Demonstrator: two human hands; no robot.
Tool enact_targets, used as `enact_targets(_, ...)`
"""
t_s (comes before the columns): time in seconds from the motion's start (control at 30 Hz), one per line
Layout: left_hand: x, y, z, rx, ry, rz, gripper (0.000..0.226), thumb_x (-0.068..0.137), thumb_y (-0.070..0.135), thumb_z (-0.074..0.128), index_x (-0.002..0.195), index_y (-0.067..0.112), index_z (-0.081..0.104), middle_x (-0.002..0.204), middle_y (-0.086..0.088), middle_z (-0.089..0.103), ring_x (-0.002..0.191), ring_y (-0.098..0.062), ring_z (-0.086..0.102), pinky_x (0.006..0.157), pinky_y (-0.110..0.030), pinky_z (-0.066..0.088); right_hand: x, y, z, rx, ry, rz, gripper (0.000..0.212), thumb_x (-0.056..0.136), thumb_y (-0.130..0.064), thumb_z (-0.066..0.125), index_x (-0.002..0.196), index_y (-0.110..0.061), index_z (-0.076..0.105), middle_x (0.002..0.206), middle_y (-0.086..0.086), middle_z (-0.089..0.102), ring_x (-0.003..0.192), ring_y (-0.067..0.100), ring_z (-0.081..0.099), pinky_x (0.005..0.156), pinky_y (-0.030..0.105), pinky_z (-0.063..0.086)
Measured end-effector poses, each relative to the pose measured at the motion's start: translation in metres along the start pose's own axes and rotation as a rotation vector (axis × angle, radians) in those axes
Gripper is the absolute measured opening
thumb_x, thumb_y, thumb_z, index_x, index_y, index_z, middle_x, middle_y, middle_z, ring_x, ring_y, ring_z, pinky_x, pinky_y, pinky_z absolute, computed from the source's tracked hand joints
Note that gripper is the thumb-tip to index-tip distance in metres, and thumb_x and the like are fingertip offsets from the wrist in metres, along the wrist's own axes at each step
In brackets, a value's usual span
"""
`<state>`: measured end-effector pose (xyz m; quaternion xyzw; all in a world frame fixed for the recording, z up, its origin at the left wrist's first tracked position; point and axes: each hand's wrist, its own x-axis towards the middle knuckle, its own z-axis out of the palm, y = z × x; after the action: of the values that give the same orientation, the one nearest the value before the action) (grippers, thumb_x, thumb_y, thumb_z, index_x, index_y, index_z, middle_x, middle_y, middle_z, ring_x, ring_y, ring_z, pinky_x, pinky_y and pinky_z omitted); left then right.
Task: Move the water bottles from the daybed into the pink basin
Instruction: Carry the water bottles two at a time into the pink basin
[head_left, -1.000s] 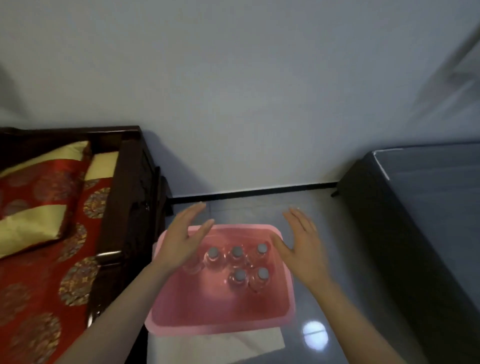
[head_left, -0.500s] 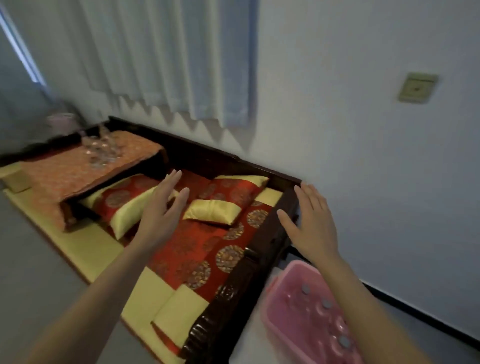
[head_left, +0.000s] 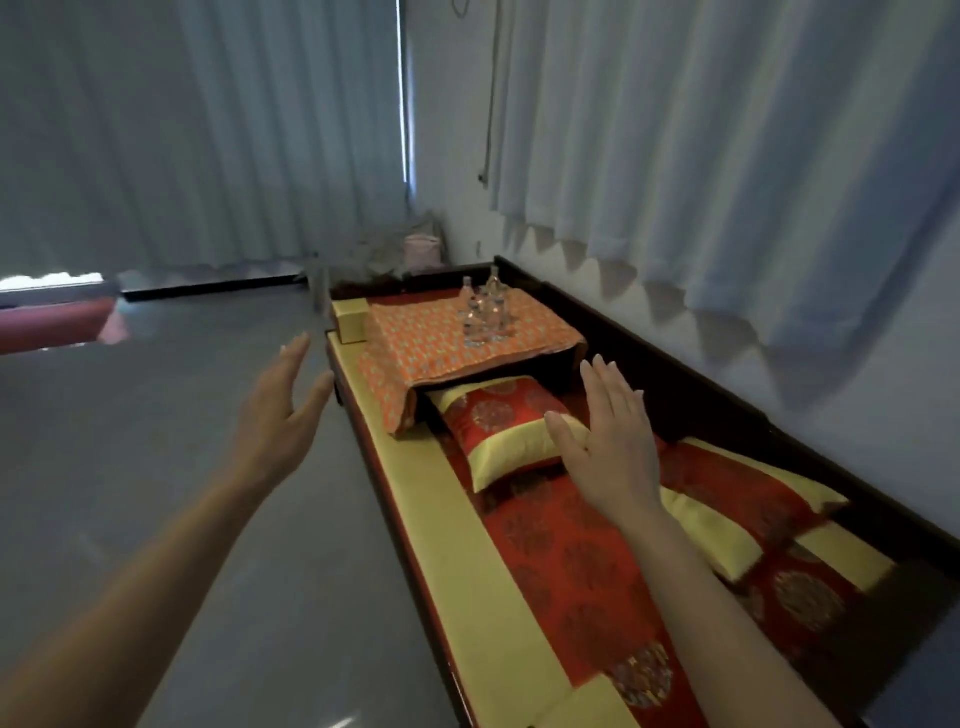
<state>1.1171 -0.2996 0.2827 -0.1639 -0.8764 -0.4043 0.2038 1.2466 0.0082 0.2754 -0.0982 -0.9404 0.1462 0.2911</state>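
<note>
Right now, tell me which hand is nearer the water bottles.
Right. The right hand hovers open just short of the water bottles; the left hand hangs off to their left, over the floor.

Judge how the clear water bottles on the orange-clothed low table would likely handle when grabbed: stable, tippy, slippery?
The water bottles stand upright, tall and narrow, tightly clustered on the orange cloth, so nudging one could probably topple its neighbours. Their clear, smooth-looking walls may be somewhat slippery. Fill level is unreadable, so weight is uncertain. Both the left hand and right hand are open and empty.

Water bottles (head_left: 485, 307) stand on the low table (head_left: 467, 348) — far along the daybed (head_left: 452, 561).
</note>
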Motion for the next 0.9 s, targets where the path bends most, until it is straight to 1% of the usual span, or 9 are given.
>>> enact_targets(0.17,0.079,-0.096,-0.032,0.07,0.042,-0.047,0.059,0.095,0.026,0.054,0.147,0.01,0.032,0.153,-0.012,0.034,0.143,-0.025,0.026,0.113,-0.042,0.023,0.069,-0.048,0.087,0.049,-0.043,0.075,0.073,0.094,-0.053,0.044,0.153,-0.017,0.02,0.162,0.0,0.014,0.15,0.014,0.007,0.122,0.04,0.008)
enact_targets(0.33,0.146,-0.16,-0.037,0.063,0.036,-0.138,0.061,0.094,0.028,0.056,0.147,0.01,0.032,0.153,-0.014,0.034,0.142,-0.027,0.029,0.114,-0.044,0.024,0.127,-0.06,0.149,0.102,-0.131,0.191,0.078,0.092,-0.052,0.051,0.153,-0.017,0.018,0.162,0.0,0.014,0.149,0.016,0.01,0.122,0.04,0.01)
enact_targets(0.5,0.217,-0.214,-0.015,0.035,0.008,-0.135,0.063,0.095,0.033,0.052,0.149,0.014,0.028,0.155,-0.01,0.032,0.142,-0.025,0.029,0.113,-0.044,0.026,0.195,-0.052,0.207,0.16,-0.119,0.275,0.079,0.09,-0.048,0.058,0.153,-0.016,0.022,0.161,0.001,0.018,0.149,0.018,0.012,0.12,0.046,0.019)
enact_targets(0.6,0.265,-0.244,0.001,0.034,0.01,-0.146,0.062,0.095,0.031,0.053,0.149,0.014,0.028,0.154,-0.01,0.032,0.142,-0.026,0.03,0.112,-0.044,0.027,0.236,-0.04,0.247,0.177,-0.092,0.351,0.081,0.089,-0.05,0.059,0.153,-0.018,0.021,0.161,-0.001,0.02,0.149,0.018,0.013,0.118,0.045,0.023)
enact_targets(0.67,0.301,-0.265,0.017,-0.013,0.008,-0.182,0.062,0.095,0.031,0.053,0.149,0.016,0.028,0.154,-0.009,0.033,0.141,-0.025,0.031,0.111,-0.042,0.027,0.267,-0.03,0.279,0.216,-0.073,0.411,0.082,0.087,-0.051,0.061,0.152,-0.018,0.023,0.159,0.0,0.024,0.147,0.02,0.018,0.115,0.045,0.026)
enact_targets(0.73,0.352,-0.286,0.034,-0.061,-0.019,-0.175,0.063,0.094,0.033,0.053,0.149,0.018,0.027,0.155,-0.006,0.033,0.14,-0.023,0.032,0.11,-0.04,0.028,0.311,-0.025,0.315,0.275,-0.052,0.467,0.082,0.085,-0.052,0.063,0.15,-0.02,0.026,0.157,0.001,0.029,0.145,0.022,0.025,0.112,0.045,0.03)
enact_targets(0.9,0.441,-0.334,0.067,-0.155,-0.081,-0.182,0.063,0.094,0.038,0.052,0.15,0.027,0.026,0.154,0.005,0.031,0.14,-0.013,0.03,0.113,-0.037,0.027,0.389,-0.027,0.378,0.389,-0.023,0.607,0.082,0.079,-0.047,0.073,0.146,-0.023,0.033,0.154,0.003,0.035,0.139,0.025,0.035,0.105,0.047,0.037)
